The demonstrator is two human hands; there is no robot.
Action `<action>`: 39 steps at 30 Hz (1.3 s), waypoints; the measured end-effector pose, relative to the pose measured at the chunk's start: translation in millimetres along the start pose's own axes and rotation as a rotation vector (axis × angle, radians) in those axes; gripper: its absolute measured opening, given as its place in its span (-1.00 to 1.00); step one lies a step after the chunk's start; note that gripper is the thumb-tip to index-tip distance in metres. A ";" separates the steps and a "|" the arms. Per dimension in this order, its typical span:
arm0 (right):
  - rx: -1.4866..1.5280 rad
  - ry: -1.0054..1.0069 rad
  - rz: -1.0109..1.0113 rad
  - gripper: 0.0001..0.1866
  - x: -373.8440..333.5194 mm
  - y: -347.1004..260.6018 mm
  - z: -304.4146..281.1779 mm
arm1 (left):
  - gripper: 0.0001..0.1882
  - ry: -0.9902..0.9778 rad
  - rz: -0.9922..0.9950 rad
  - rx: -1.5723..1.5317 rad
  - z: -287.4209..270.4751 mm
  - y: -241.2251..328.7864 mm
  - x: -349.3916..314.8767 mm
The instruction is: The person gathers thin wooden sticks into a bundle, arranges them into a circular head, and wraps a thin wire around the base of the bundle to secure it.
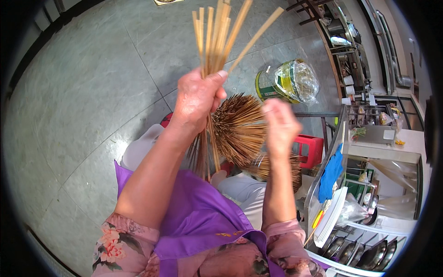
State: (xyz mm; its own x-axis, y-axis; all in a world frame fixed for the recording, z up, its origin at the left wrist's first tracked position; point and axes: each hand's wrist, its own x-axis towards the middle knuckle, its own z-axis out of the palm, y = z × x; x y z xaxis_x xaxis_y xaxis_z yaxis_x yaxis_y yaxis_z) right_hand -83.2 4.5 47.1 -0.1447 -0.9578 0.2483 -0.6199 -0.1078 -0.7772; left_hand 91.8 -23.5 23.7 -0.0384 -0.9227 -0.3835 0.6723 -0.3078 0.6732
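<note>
A handful of bamboo skewers (214, 37) is gripped in my left hand (199, 94), closed around them. Their broad, pale ends fan out above the fist, and thin dark ends hang below it. Close under that hand stands a thick bundle of bamboo skewers (242, 131), its brown tips spread upward in front of my knees. My right hand (280, 127) is raised just to the right of this bundle, with its fingers bent. Motion smears those fingers, so whether they pinch anything is unclear.
Beyond the bundle is a green tin (267, 85) with clear plastic wrap. A red stool (309, 151) stands to the right, beside a table holding a blue cloth (331, 173) and white sheets (330, 221). Several pans (371, 254) sit on a lower shelf. Grey tiled floor (92, 92) lies left.
</note>
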 end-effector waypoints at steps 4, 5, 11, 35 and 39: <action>-0.361 -0.299 -0.032 -0.86 -44.9 91.3 10.5 | -0.84 0.115 -0.058 -0.019 6.5 0.3 2.8; -0.407 -0.291 -0.073 -0.86 -50.2 93.2 15.8 | -0.84 0.108 -0.053 -0.009 4.5 0.4 2.7; -0.679 -0.285 -0.253 -0.86 -53.7 87.7 28.0 | -0.82 0.034 -0.066 0.091 4.6 -0.1 -2.1; -0.703 -0.400 -0.007 -0.80 -51.2 92.0 52.3 | -0.82 0.028 -0.085 0.039 6.0 -2.1 -2.9; -0.676 -0.407 0.038 -0.80 -53.3 91.9 55.4 | -0.81 0.032 -0.101 0.037 6.5 0.2 -3.9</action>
State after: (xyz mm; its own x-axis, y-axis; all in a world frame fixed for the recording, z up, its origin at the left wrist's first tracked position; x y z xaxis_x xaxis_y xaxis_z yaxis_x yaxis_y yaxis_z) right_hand -89.7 30.9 -69.6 0.0376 -0.9939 -0.1035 -0.9734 -0.0130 -0.2286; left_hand 87.3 -21.4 29.5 -0.0806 -0.8789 -0.4701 0.6385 -0.4077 0.6527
